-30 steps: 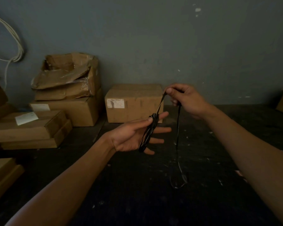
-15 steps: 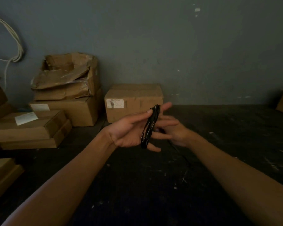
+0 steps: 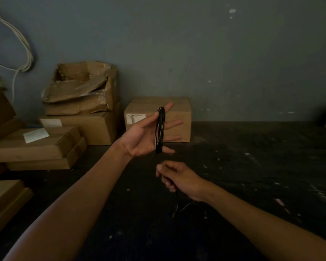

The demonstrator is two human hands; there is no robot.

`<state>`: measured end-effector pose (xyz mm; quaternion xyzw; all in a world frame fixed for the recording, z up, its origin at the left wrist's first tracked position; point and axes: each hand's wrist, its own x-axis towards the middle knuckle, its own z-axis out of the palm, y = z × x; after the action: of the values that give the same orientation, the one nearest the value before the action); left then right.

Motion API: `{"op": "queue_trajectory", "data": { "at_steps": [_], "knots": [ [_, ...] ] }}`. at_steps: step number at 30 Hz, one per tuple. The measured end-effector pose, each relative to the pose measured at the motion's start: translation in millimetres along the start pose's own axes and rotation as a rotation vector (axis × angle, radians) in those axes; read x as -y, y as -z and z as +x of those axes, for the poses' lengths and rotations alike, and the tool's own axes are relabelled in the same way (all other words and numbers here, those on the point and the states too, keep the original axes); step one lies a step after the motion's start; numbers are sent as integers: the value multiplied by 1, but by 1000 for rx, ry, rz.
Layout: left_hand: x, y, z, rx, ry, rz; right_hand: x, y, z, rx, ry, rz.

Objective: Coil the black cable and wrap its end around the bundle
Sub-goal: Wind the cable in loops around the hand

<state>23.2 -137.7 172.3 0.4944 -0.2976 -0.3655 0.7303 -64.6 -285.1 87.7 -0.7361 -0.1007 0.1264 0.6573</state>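
the black cable [image 3: 160, 129] vanishes inside the right hand [image 3: 179, 178], its loose tail fades into the dark floor [image 3: 252, 166], the box label [image 3: 135, 117] is too blurred to read, and both forearms are cut off by the bottom edge.

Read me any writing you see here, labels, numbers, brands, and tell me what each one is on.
No text here can be read.
Label on the middle cardboard box: white, with dark bars and print, too blurred to read.
White label on the stacked box: looks blank or too dim to tell.
White paper on the flat box: faint marks, unreadable.
The black cable shows no markings.
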Motion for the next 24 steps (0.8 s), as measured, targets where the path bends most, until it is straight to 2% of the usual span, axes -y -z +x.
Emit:
{"op": "queue_trajectory", "data": {
  "at_steps": [4, 9, 16, 20, 24],
  "knots": [
    [15, 16, -1, -151, 5, -10, 11, -5, -8, -122, 90, -282],
    [28, 20, -6, -244, 54, 64, 40, 1, -15, -121, 158, -556],
    [47, 23, -19, -224, 183, 189, 88, 31, -14, -146, 92, -676],
    [53, 19, -23, -231, 232, 109, 108, 42, -9, -151, 108, -752],
    [53, 13, -26, -110, 291, 134, 122, 51, -1, -164, 143, -814]
  ]
}}
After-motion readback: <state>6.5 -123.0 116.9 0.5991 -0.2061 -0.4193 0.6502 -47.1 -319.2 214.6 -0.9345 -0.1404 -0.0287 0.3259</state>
